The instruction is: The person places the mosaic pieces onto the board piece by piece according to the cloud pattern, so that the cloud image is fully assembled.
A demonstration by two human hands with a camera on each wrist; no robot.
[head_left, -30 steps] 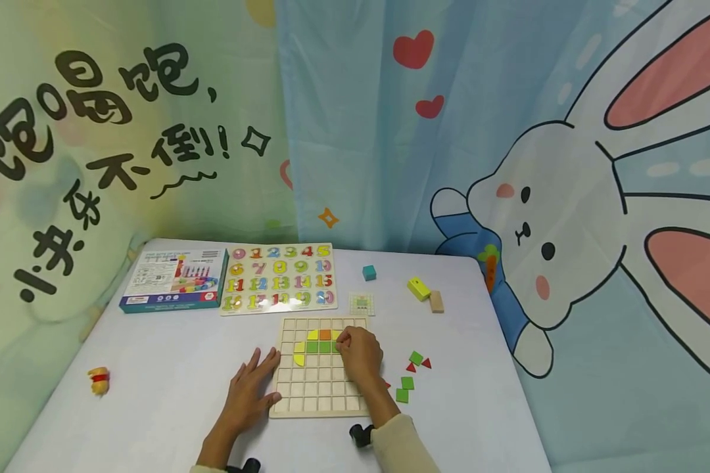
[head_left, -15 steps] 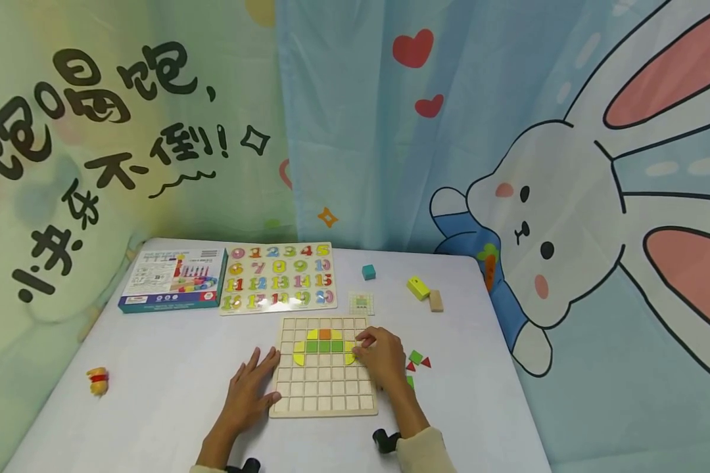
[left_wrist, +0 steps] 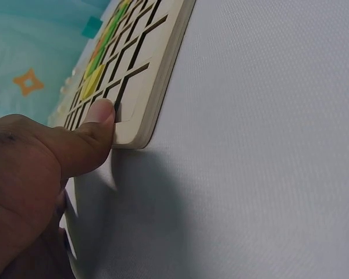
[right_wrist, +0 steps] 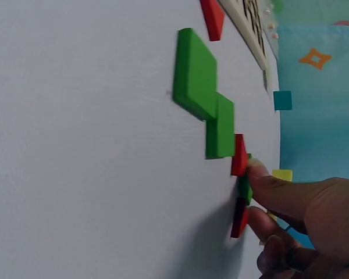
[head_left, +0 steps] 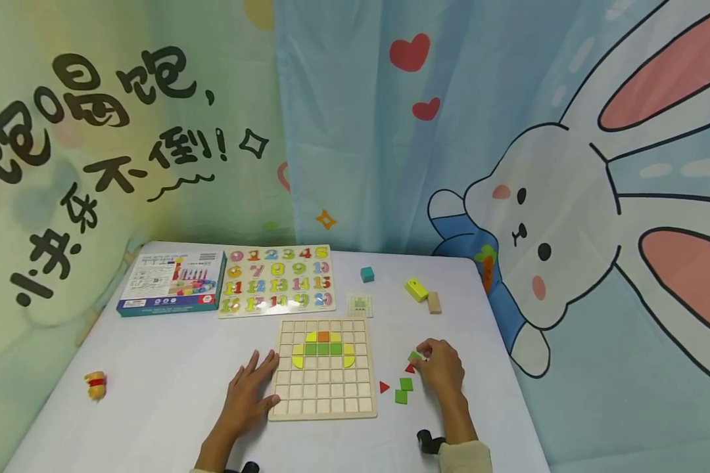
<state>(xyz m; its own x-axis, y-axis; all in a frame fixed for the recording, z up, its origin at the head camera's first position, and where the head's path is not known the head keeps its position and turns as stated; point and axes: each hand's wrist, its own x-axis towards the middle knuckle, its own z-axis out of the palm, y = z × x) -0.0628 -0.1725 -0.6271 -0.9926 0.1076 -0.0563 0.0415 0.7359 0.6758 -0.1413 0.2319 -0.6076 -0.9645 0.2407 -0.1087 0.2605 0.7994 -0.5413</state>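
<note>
My left hand (head_left: 245, 394) rests at the left edge of a wooden grid board (head_left: 324, 397), fingers spread; in the left wrist view its thumb presses the board's corner. On the board, green square tiles (head_left: 323, 349), an orange square (head_left: 323, 336) and yellow curved tiles (head_left: 348, 355) form a dome. To the right of the board, my right hand (head_left: 444, 368) pinches a green square tile (right_wrist: 245, 189) between thumb and index finger, low at the tabletop. Red triangles (right_wrist: 239, 156) lie on either side of that tile. Two more green squares (head_left: 406, 384) and another red triangle (head_left: 384, 387) lie nearer the board.
Behind the board lie a small pattern card (head_left: 359, 305), a number puzzle (head_left: 276, 281) and a flat box (head_left: 173, 282). A teal cube (head_left: 367, 274), a yellow block (head_left: 416, 290) and a plain wooden block (head_left: 434, 303) stand at the back right. A bear figurine (head_left: 96, 385) lies far left.
My right hand has moved right, off the board to the loose tiles, and closed its fingertips on a green square. Yellow tiles now show on the dome's right side. My left hand stays put.
</note>
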